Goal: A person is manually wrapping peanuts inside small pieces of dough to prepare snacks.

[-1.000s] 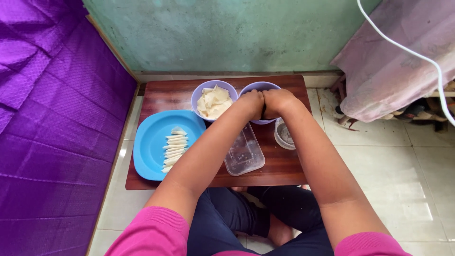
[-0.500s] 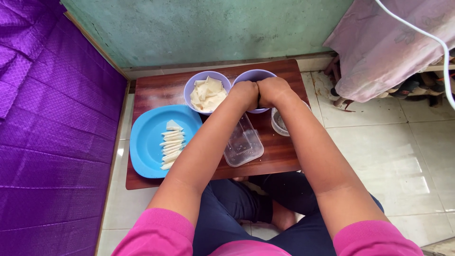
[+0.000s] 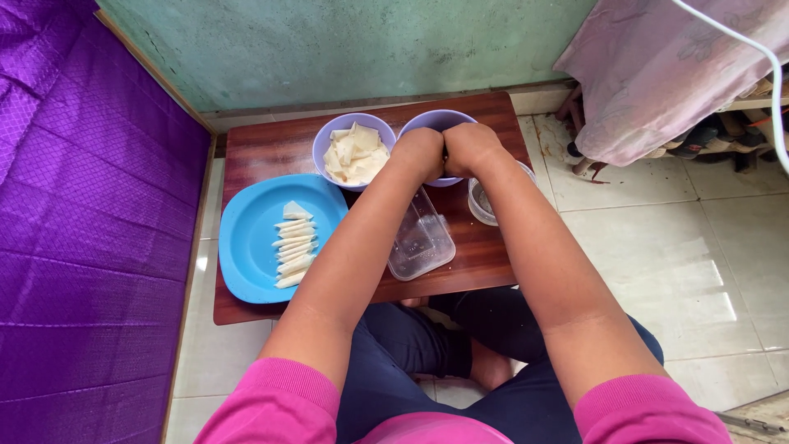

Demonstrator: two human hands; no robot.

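Note:
My left hand (image 3: 421, 153) and my right hand (image 3: 470, 148) are pressed together, knuckles up, over the right-hand purple bowl (image 3: 434, 122). Their fingers curl downward out of sight, so anything between them is hidden. Just left of them stands a second purple bowl (image 3: 326, 141) filled with pale flat wrappers (image 3: 355, 153). A round blue plate (image 3: 245, 238) at the table's left carries a row of several folded pale pieces (image 3: 291, 244).
All of it rests on a low dark wooden table (image 3: 271, 146). A clear plastic tub (image 3: 421, 243) lies under my left forearm, and a small clear bowl (image 3: 479, 202) sits beside my right wrist. Purple fabric (image 3: 82, 214) runs along the left, pink cloth (image 3: 657, 74) hangs at right.
My hands stay joined over the right bowl. Only the view has shifted slightly; nothing on the table has moved.

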